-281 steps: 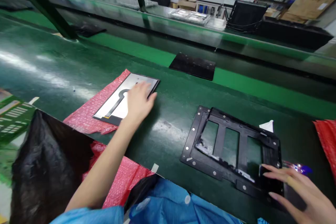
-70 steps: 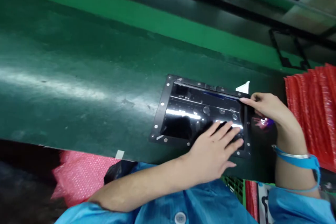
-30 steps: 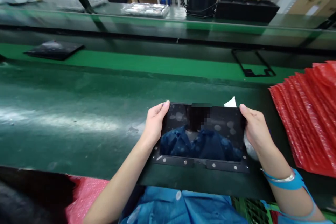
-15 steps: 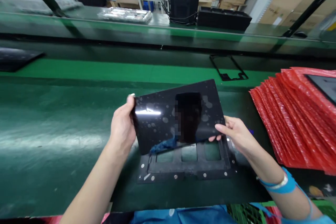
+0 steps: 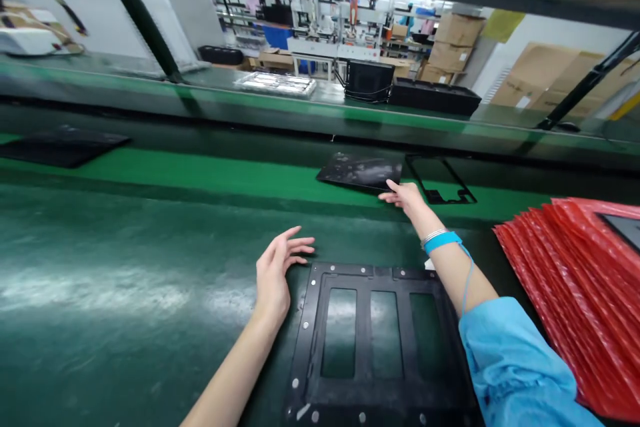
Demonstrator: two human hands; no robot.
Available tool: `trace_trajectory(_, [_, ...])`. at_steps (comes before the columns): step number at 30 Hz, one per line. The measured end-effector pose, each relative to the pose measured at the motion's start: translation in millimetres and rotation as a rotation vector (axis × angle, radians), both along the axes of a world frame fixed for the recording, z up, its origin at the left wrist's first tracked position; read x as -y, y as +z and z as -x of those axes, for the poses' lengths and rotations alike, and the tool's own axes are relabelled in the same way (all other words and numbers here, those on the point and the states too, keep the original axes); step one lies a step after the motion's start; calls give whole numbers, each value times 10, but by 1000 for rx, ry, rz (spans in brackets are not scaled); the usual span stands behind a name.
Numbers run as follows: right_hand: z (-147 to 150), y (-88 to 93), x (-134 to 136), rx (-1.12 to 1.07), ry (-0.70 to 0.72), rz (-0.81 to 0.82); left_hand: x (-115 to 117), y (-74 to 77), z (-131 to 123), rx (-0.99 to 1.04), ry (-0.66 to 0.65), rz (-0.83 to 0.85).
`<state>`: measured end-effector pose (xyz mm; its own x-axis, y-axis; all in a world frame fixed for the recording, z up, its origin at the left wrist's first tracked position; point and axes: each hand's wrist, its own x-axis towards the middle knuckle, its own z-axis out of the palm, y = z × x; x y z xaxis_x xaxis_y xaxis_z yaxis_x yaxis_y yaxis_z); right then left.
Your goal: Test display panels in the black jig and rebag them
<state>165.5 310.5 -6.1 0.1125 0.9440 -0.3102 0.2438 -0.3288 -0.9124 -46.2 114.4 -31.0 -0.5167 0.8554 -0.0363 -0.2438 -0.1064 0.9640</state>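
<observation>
A long dark green table [image 5: 125, 267] ran across the view, with a brighter green strip [image 5: 200, 177] along its far side. At the right edge lay a fanned stack of red bubble bags [image 5: 575, 293]. Nearest the person, a black fixture frame [image 5: 370, 340] with three rectangular openings lay flat on the table, with nothing set in it. Beyond it, on the bright strip, a glossy black panel [image 5: 360, 170] lay flat, with a thin black bezel outline [image 5: 440, 180] just beside it to the right. A second dark panel [image 5: 60, 147] lay well apart at the far left.

The right hand [image 5: 407, 197] reached forward over the table, its fingers [image 5: 390, 185] stretched out and loosely parted, the tips touching the panel's near right corner without clasping it. The left hand [image 5: 275, 273] hovered just beside the fixture frame's far left corner, its fingers [image 5: 300, 245] spread and slightly curled, holding nothing. A blue strap [image 5: 443, 240] circled the right wrist above a blue sleeve [image 5: 510, 367].
</observation>
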Motion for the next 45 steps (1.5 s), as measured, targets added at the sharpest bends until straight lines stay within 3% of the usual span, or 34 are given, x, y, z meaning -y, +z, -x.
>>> trace_trajectory(6, [-573, -156, -96, 635, -116, -77, 5, -18, -3, -29, 19, -19])
trace_trajectory(9, [-775, -102, -137, 759, -74, -96, -17, -42, 0, -11, 27, -18])
trace_trajectory(12, [-964, 67, -54, 771, -9, -135, -48, -64, 29, 15, 55, -30])
trace_trajectory(14, [-1095, 163, 202, 725, 78, -174, -65, -79, 64, 40, 74, -35])
trace_trajectory(16, [-1232, 185, 655, 663, 203, -239, -74, -98, 104, 68, 88, -29])
trace_trajectory(17, [-1303, 164, 940, 632, 283, -294, -75, -108, 123, 81, 94, -23])
trace_trajectory(20, [-1510, 21, 1840, 666, 550, -674, -69, -141, 168, 122, 107, -3])
trace_trajectory(23, [-1629, -135, 2495, 765, 756, -864, -64, -170, 201, 150, 108, 13])
trace_trajectory(26, [-1626, -230, 2766, 789, 905, -907, -64, -192, 231, 177, 95, 18])
trace_trajectory(30, [-1593, -264, 2807, 845, 947, -878, -58, -205, 257, 222, 91, 10])
trace_trajectory(36, [-1550, -256, 2810, 890, 956, -843, -73, -195, 253, 226, 97, 15])
trace_trajectory(40, [-1440, -230, 2894, 832, 883, -751, -86, -81, 233, 201, 108, 13])
trace_trajectory(43, [-1451, -223, 3030, 696, 645, -748, -85, 70, 215, 127, 121, -44])
trace_trajectory(45, [-1572, -259, 3155, 594, 292, -770, -79, 184, 168, 64, 114, -92])
